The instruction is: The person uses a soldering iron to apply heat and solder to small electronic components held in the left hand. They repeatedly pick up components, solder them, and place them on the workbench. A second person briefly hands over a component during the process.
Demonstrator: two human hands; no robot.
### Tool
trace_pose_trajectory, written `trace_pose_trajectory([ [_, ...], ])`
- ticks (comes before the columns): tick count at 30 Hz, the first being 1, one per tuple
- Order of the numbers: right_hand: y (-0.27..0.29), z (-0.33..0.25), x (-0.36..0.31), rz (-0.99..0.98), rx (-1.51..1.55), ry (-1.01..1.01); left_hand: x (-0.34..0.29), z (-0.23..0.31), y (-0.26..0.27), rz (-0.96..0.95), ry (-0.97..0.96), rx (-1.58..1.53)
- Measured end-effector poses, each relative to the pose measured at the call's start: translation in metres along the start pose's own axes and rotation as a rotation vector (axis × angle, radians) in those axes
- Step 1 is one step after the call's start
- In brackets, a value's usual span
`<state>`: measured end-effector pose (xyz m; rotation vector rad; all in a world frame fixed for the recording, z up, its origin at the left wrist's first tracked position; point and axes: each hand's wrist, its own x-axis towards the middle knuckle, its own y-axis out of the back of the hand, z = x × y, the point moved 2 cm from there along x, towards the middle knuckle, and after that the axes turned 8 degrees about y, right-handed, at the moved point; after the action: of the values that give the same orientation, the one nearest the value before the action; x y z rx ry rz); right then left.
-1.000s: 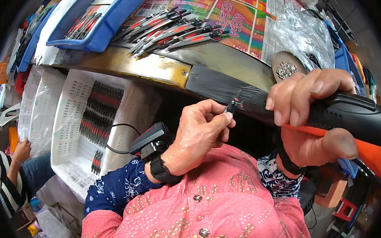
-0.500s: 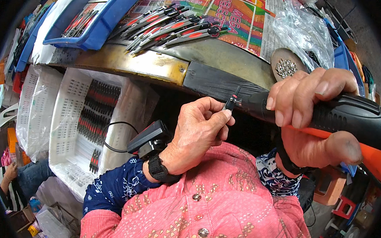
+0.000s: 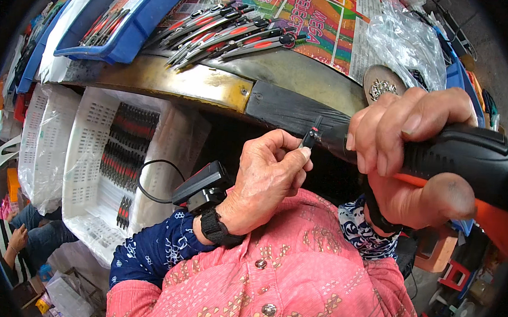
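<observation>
My left hand (image 3: 272, 170) pinches a small black compass (image 3: 309, 139) with a little red on it, mostly hidden by thumb and fingers. Its upper end meets the tip of a black and orange power screwdriver (image 3: 455, 156). Around that tool's black body my right hand (image 3: 404, 130) is closed, fingers over the top and thumb along the near side. Both hands are just off the front edge of the workbench (image 3: 303, 112). Beyond them lies a pile of grey, black and red compasses (image 3: 229, 38). A round dish (image 3: 370, 78) of small metal screws (image 3: 381, 88) stands behind my right hand.
A blue tray (image 3: 124, 49) with more compasses stands at the far left. Below the bench edge, a white plastic crate (image 3: 81, 174) holds rows of black and red pieces. Clear plastic bags (image 3: 404, 37) lie far right. Another person's hand (image 3: 19, 237) shows at lower left.
The screwdriver and my right hand have shifted slightly left. My left hand keeps its pinch on the compass, almost in place. The view has tilted a little.
</observation>
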<state>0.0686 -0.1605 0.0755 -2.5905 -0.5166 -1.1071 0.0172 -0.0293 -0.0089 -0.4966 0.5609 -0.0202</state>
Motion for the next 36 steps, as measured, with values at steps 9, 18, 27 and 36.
trace_pose_trajectory([
  [9, -0.0035, 0.0025, -0.0001, 0.005, -0.029, -0.017, 0.0004, 0.0003, 0.0011, -0.011, 0.018, -0.025],
  [18, -0.0056, 0.0024, 0.0005, 0.004, -0.040, -0.017, 0.0006, -0.0023, 0.0033, -0.064, 0.026, -0.054],
  [27, -0.0070, 0.0015, 0.0010, 0.004, -0.048, -0.020, 0.0013, -0.0029, 0.0017, -0.019, -0.022, 0.015],
  [36, -0.0059, -0.0004, 0.0024, 0.006, -0.040, -0.014, -0.0014, -0.0019, 0.0011, -0.017, -0.013, 0.039],
])
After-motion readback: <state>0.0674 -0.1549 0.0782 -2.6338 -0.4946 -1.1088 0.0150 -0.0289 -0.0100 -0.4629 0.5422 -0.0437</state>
